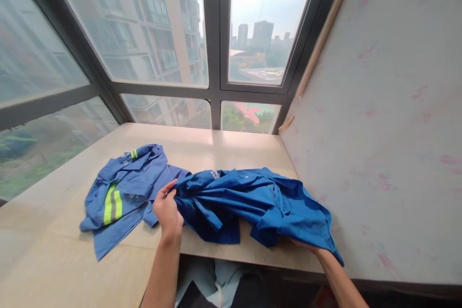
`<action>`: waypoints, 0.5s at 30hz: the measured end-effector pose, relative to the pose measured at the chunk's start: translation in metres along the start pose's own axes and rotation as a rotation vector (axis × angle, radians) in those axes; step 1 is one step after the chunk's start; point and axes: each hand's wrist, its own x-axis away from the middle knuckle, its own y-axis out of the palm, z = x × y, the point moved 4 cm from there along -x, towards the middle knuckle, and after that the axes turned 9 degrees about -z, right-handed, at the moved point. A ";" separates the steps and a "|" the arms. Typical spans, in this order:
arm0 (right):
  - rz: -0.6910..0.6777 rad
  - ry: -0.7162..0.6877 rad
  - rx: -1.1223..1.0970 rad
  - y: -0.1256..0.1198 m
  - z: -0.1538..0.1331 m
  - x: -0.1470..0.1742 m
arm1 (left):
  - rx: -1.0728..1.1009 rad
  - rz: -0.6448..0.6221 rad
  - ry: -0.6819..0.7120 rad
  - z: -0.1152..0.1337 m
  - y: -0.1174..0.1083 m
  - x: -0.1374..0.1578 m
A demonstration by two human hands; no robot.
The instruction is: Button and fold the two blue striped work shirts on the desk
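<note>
A bright blue garment (249, 202), with a small white print near its upper left edge, stretches between my two hands in loose folds. My left hand (168, 209) is closed on its bunched left end, thumb on top. My right hand (305, 245) reaches under the lower right part, and the cloth hides its fingers. Left of my left hand, a duller blue work jacket (140, 178) with yellow-green and grey reflective bands lies crumpled. Its right edge meets the bright blue garment.
The pale wooden ledge (46, 245) carries both garments. Dark window frames (215, 48) rise behind it, and a patterned wall (390, 154) borders it on the right. My legs (227, 274) are below the ledge's front edge.
</note>
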 end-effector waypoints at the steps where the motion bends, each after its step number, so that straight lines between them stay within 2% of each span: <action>1: -0.116 0.002 -0.092 0.001 -0.004 0.003 | -0.004 0.024 0.005 0.001 -0.008 0.004; 3: -0.462 0.019 -0.278 0.006 -0.017 0.014 | -0.032 0.038 -0.013 -0.002 -0.023 0.013; 5: -0.828 0.005 -0.447 0.005 -0.036 0.031 | -0.120 -0.051 -0.064 -0.010 -0.031 0.024; 6: -0.915 -0.027 -0.513 -0.002 -0.046 0.038 | -0.197 -0.154 -0.095 -0.014 -0.032 0.030; 7: -0.939 -0.076 -0.573 -0.011 -0.054 0.041 | -0.295 -0.281 -0.120 -0.019 -0.030 0.036; 9: -0.865 -0.208 -0.705 -0.035 -0.067 0.040 | -0.540 -0.490 -0.096 -0.025 -0.023 0.047; 10: -0.792 -0.270 -0.769 -0.048 -0.071 0.034 | -0.669 -0.538 -0.030 -0.024 -0.019 0.052; 12: -0.517 -0.319 -0.844 -0.073 -0.071 0.013 | -0.894 -0.528 0.190 -0.017 -0.008 0.058; 15: -0.078 -0.112 -0.692 -0.094 -0.050 -0.029 | -1.070 -0.512 0.494 -0.009 0.016 0.064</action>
